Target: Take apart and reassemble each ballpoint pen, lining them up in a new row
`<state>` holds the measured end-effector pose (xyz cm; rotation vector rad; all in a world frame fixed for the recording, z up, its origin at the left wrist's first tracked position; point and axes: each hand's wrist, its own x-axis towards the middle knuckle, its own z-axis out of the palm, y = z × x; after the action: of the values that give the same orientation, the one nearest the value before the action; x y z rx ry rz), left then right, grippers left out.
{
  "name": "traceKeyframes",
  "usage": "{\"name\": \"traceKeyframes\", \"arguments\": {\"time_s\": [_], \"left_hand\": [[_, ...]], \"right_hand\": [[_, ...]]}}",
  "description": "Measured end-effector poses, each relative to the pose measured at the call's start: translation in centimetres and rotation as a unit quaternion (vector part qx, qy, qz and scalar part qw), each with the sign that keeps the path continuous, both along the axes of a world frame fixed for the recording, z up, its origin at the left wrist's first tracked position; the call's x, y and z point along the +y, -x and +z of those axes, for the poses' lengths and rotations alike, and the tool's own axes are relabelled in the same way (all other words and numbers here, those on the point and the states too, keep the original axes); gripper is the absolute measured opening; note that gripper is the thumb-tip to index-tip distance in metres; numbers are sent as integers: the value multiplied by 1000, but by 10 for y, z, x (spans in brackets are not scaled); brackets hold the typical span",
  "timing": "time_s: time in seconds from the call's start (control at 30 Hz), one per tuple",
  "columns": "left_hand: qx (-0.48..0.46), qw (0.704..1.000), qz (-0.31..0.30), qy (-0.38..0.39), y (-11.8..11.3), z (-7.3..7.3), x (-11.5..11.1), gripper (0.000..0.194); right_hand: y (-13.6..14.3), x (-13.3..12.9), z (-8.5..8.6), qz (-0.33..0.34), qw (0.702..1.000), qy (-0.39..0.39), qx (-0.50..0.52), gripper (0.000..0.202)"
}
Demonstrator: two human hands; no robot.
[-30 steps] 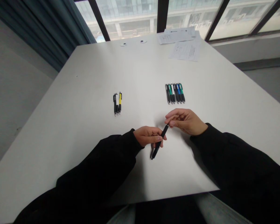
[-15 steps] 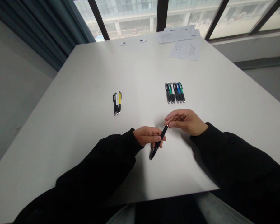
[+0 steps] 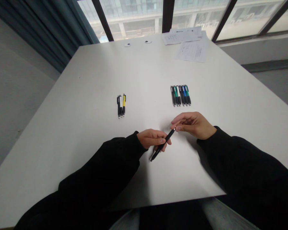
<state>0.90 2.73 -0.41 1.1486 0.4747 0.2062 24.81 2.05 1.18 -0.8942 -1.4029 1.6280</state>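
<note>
A black pen [image 3: 156,154] is pinched between the thumb and fingers of my left hand [image 3: 153,139], slanting from lower left to upper right above the table. The thumb and fingertips of my right hand [image 3: 190,124] are closed at its upper, silver end; the exact contact there is too small to make out. Farther off on the left lie a black pen [image 3: 118,107], a white pen [image 3: 121,103] and a yellow pen [image 3: 124,103], side by side. Beyond my right hand is a row of several pens [image 3: 180,95] with black, green, white and blue barrels.
All of this is on a white table [image 3: 98,73]. Printed papers [image 3: 192,49] lie at its far right, and two small round fittings sit along the far edge, one of them a white disc [image 3: 148,42]. Windows and a dark curtain [image 3: 62,28] stand behind.
The held pen has tilted, its lower end swinging a little left and up. A slightly longer bit of its silver end shows by my right fingertips. Both hands stay nearly in place.
</note>
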Motion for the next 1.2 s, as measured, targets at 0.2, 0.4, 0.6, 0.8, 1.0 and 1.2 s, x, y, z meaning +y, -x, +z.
{"name": "traceKeyframes", "arguments": {"time_s": [0.2,0.4,0.6,0.8,1.0,1.2], "left_hand": [[21,1000,1,-12,-1,0,0,44],[36,999,0,-26,-2,1,-1,46],[36,999,-1,-30,-3,2,0,44],[31,999,5,-23,-3,1,0,44],[30,999,6,-23,-4,4,0,42],[34,999,5,-27,-3,3,0,42]], "right_hand": [[0,0,1,3,999,-18,-39,24],[3,-1,2,-8,992,-68,-105,20],[3,-2,4,5,963,-152,-223,42],[1,-5,5,32,992,-63,-108,34],[-1,-4,5,25,968,-124,-217,47],[0,-4,8,30,971,-131,-199,36]]}}
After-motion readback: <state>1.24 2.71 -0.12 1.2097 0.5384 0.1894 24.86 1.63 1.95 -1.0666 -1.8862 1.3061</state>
